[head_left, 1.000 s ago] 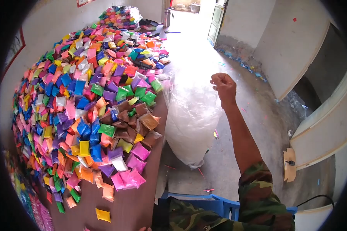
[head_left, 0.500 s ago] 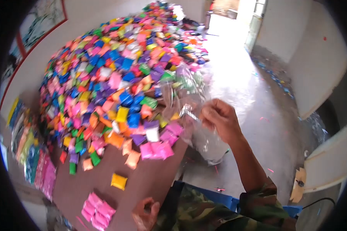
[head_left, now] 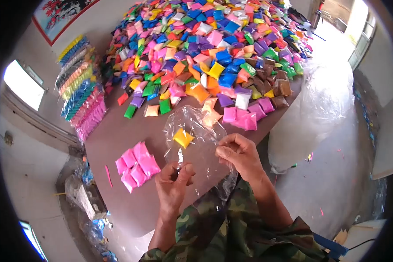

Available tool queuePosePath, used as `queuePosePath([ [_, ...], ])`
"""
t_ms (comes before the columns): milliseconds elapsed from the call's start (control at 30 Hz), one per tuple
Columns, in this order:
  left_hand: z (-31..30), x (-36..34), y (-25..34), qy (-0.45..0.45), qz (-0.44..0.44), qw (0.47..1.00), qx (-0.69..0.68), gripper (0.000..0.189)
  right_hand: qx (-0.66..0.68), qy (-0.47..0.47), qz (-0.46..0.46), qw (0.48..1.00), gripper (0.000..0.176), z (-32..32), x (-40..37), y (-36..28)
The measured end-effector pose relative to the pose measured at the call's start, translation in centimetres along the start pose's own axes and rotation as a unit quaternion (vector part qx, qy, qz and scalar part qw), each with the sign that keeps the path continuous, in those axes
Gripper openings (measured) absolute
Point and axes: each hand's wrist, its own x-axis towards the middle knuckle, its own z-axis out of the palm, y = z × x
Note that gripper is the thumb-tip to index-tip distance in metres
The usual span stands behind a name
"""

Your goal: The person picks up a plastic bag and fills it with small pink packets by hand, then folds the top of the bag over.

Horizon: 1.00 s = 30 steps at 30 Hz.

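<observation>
A clear plastic bag [head_left: 196,163] is stretched between my two hands above the near part of the table. My left hand [head_left: 174,181] pinches its left edge, thumb against fingers. On the right side, my right hand [head_left: 240,155] grips the bag between thumb and fingers. A yellow packet [head_left: 183,138] shows through the film; it appears to lie on the table under the bag. To the left of my left hand lies a block of several bright pink packets [head_left: 137,167]. Beyond the bag, peach packets [head_left: 210,114] lie partly behind its upper edge.
A large heap of multicoloured packets [head_left: 196,48] covers the far part of the brown table [head_left: 118,131]. Bagged packets in coloured rows [head_left: 81,87] are stacked at the left edge. A big translucent plastic sack [head_left: 312,109] stands right of the table. A pink strip [head_left: 108,175] lies near the left edge.
My right hand has brought the clear bag from beside the table to over it. My left hand has risen and taken hold of the bag's edge. The view has turned left.
</observation>
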Motion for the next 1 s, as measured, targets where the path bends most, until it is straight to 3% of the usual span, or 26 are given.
queuePosePath([
  [167, -1.8, -1.9, 0.6, -0.002, 0.018, 0.999, 0.049, 0.012, 0.097, -0.036, -0.011, 0.995, 0.023, 0.8, -1.4, 0.6],
  [267, -2.0, -3.8, 1.6, 0.004, 0.123, 0.967, 0.224, 0.012, 0.107, -0.023, -0.021, 0.994, 0.026, 0.8, -1.6, 0.0],
  [367, -1.5, -5.3, 1.2, -0.033, 0.108, 0.963, 0.246, 0.008, 0.099, -0.004, 0.002, 0.995, 0.028, 0.8, -1.8, 0.3],
  [467, -2.0, -6.3, 1.4, -0.090, 0.063, 0.963, 0.247, 0.020, 0.162, -0.057, -0.029, 0.985, 0.025, -0.2, -1.9, 1.5],
  [567, -3.3, -5.8, 2.0, -0.156, 0.130, 0.960, 0.193, 0.042, 0.150, -0.029, -0.038, 0.987, 0.023, -0.2, -2.6, 2.7],
  [667, -3.0, -5.7, 2.9, -0.162, 0.028, 0.986, -0.024, 0.064, 0.164, -0.076, -0.064, 0.981, 0.021, 0.4, -3.5, 2.8],
  [800, -2.2, -5.5, 4.0, -0.116, -0.017, 0.991, -0.059, 0.051, 0.161, -0.082, -0.075, 0.981, 0.022, 1.5, -4.4, 1.7],
  [833, -1.7, -5.5, 4.8, -0.103, -0.014, 0.989, -0.102, 0.038, 0.159, -0.082, -0.084, 0.980, 0.022, 1.5, -4.5, 1.2],
  [933, -1.2, -5.8, 4.4, -0.033, 0.050, 0.991, -0.116, 0.027, 0.146, -0.059, -0.107, 0.982, 0.022, 1.1, -4.6, 0.5],
  [1000, -0.9, -7.2, 5.1, 0.002, 0.127, 0.992, -0.024, 0.019, 0.132, -0.035, -0.122, 0.983, 0.021, 1.1, -4.8, 0.3],
])
